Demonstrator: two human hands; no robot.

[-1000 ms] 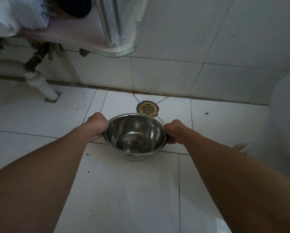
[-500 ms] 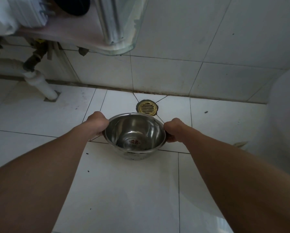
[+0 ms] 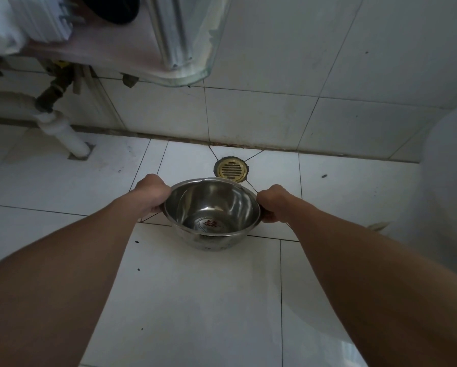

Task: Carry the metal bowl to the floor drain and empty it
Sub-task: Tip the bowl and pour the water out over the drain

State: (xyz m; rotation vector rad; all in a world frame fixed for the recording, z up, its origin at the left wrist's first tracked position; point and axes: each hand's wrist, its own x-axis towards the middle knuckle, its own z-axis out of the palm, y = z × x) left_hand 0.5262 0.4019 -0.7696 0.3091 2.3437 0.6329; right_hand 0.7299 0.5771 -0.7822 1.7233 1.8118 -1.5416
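I hold a shiny metal bowl [image 3: 212, 207] above the white floor tiles, its mouth facing me and a red mark showing on its bottom. My left hand [image 3: 151, 191] grips the rim on the left side, and my right hand [image 3: 272, 203] grips the rim on the right. A round brass floor drain [image 3: 231, 169] with a slotted grate sits in the floor just beyond the bowl's far rim, close to the wall. The bowl looks tilted slightly away from me; any liquid inside is hard to make out.
A white drain pipe [image 3: 63, 133] enters the floor at the left under a glass-edged shelf [image 3: 195, 75]. A tiled wall [image 3: 275, 115] rises right behind the drain. A large white rounded object [image 3: 449, 181] fills the right edge.
The bowl has stayed in both hands just short of the drain, and its far rim has dipped a little toward the drain.
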